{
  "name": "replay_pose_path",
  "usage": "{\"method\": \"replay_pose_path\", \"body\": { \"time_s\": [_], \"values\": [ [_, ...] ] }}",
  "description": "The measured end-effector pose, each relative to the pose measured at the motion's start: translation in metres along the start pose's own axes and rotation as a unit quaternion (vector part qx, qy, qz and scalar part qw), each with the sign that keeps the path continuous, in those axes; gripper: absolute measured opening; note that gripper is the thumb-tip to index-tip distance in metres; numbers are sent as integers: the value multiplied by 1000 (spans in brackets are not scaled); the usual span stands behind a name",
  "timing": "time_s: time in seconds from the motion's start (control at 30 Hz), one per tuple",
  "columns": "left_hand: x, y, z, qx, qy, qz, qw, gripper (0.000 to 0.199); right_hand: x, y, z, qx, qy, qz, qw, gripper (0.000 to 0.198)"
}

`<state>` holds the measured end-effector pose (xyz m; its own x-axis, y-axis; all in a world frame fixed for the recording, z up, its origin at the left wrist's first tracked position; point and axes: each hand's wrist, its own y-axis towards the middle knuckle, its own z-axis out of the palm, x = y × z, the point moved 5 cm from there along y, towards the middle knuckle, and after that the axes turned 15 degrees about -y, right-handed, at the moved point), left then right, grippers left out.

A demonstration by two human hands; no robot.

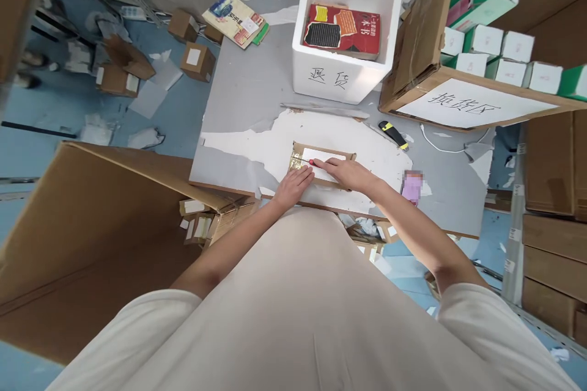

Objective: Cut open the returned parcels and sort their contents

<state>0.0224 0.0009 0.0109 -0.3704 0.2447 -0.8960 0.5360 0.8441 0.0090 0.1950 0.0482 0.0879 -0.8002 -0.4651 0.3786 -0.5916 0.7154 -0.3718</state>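
A small flat cardboard box (331, 184) lies near the front edge of the table, with a white label on top and shiny yellowish tape over its left end. My left hand (293, 186) rests on the box's lower left corner, fingers stretched out flat. Over the label, my right hand (351, 174) is closed round a red-handled tool with a thin shaft (311, 162). Its shaft points left across the taped end; most of the handle is hidden in my fingers. Whether the tip touches the tape I cannot tell.
A black-and-yellow utility knife (393, 135) lies right of the box, near a pink item (412, 188). Behind stand a white foam bin (298, 64) holding a red book (362, 30) and a carton (413, 82) of green-white boxes. Books (236, 18) lie back left; a large open carton (92, 208) stands left.
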Motion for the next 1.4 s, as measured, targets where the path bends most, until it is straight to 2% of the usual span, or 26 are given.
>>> {"method": "replay_pose_path", "body": {
  "time_s": [0.2, 0.37, 0.53, 0.67, 1.0, 1.17, 1.3, 1.4],
  "values": [
    [1, -3, 1, -13, -14, 4, 1000, 41, -2, 11, 6, 47, -73, -24, 996, 69],
    [3, -3, 3, -23, 41, 51, 998, 42, 6, 19, 1, 88, -146, -45, 984, 73],
    [5, -4, 4, -38, 91, 98, 990, 41, 15, 23, -9, 156, -245, -74, 954, 78],
    [5, -4, 5, -41, 107, 106, 988, 40, 18, 23, -11, 168, -291, -79, 938, 79],
    [7, -6, 5, -32, 134, 108, 985, 41, 11, 17, 6, 151, -280, -77, 945, 78],
    [10, -4, 7, -20, 135, 93, 986, 42, 5, 14, 10, 163, -283, -69, 943, 78],
    [9, -3, 7, -19, 141, 87, 986, 40, 9, 14, 3, 173, -295, -67, 937, 76],
    [6, -5, 6, -21, 150, 89, 984, 42, 12, 1, -10, 190, -306, -44, 932, 77]
  ]
}}
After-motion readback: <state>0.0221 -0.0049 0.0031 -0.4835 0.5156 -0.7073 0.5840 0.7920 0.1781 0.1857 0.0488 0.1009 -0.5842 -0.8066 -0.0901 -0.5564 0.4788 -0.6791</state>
